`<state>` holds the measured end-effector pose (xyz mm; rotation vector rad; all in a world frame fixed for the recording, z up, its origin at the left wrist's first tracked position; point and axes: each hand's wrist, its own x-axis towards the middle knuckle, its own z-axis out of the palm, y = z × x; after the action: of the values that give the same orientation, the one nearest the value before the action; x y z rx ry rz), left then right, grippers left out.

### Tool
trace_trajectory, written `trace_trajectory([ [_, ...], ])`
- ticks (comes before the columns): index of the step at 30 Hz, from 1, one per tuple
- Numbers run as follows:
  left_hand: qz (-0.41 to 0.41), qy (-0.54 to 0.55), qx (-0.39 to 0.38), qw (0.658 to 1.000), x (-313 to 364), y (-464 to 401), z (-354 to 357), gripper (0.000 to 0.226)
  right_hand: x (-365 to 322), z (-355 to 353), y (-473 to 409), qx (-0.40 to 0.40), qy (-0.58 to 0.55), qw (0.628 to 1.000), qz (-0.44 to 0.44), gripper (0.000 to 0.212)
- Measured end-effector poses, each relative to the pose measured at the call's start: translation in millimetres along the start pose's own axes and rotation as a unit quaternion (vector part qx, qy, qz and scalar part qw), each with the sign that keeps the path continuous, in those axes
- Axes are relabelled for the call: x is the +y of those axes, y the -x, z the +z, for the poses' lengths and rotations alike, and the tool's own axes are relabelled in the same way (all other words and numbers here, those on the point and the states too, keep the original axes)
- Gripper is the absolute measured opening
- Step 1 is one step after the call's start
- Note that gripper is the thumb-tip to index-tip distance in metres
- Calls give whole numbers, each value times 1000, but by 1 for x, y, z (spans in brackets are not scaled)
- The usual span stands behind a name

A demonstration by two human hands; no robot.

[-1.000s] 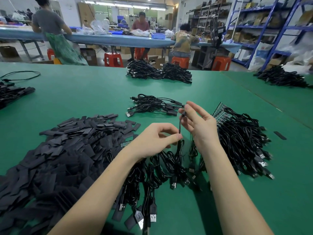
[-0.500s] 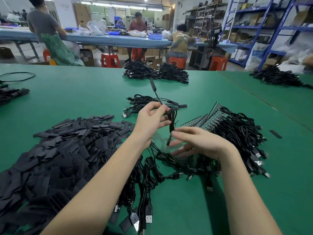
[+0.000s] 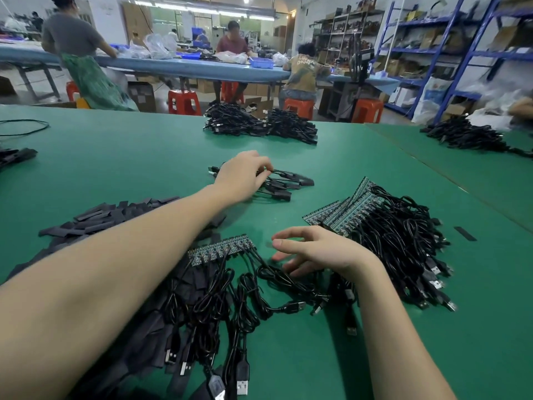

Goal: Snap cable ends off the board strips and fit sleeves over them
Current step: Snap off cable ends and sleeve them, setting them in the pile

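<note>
From the head view, my left hand [image 3: 243, 174] reaches out toward twelve o'clock and rests on the small pile of finished cables [image 3: 277, 183], fingertips curled among them; whether it pinches one or has let go I cannot tell. My right hand [image 3: 314, 251] hovers near the middle, at about five o'clock from the left, fingers spread and relaxed, holding nothing, just above the loose cables [image 3: 277, 280]. The next board strip [image 3: 220, 249] lies just at its nine o'clock, cables trailing toward me with their USB plugs [image 3: 242, 382] at six o'clock. More strips [image 3: 343, 210] sit stacked at two o'clock under a tangle of cable. The sleeves [image 3: 115, 215] are heaped at nine o'clock, partly under my left forearm. I judge the strip thin and brittle along its scored edge (that is the point), so I would pinch one cable end close to the board and bend it off; the cables are limp and light, the sleeves flat and a bit slippery.
</note>
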<state>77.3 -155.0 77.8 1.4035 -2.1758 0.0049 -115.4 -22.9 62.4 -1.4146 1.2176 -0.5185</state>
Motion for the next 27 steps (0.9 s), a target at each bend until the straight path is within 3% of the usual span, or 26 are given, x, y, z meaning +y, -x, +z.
trace_trajectory([
  [3, -52, -41, -28, 997, -13, 4, 18, 17, -1, 2, -1, 6, 5, 1000, -5, 37],
  [8, -165, 68, -39, 983, -21, 9, 41, 15, -1, 4, -3, 17, 21, 1000, -13, 36],
  [15, -136, 65, -133, 980, -34, -13, 38, 15, -2, 7, -5, 24, 41, 999, -15, 35],
  [21, -141, 133, -80, 978, -32, 5, 32, 10, -1, 13, -14, 50, 79, 995, -16, 29],
  [25, -192, 287, -84, 935, -14, 40, 9, 12, 1, 25, -27, 97, 61, 993, -21, 23],
  [27, -194, 314, -94, 924, -5, 66, -4, 16, 3, 35, -34, 124, 41, 991, -31, 21],
])
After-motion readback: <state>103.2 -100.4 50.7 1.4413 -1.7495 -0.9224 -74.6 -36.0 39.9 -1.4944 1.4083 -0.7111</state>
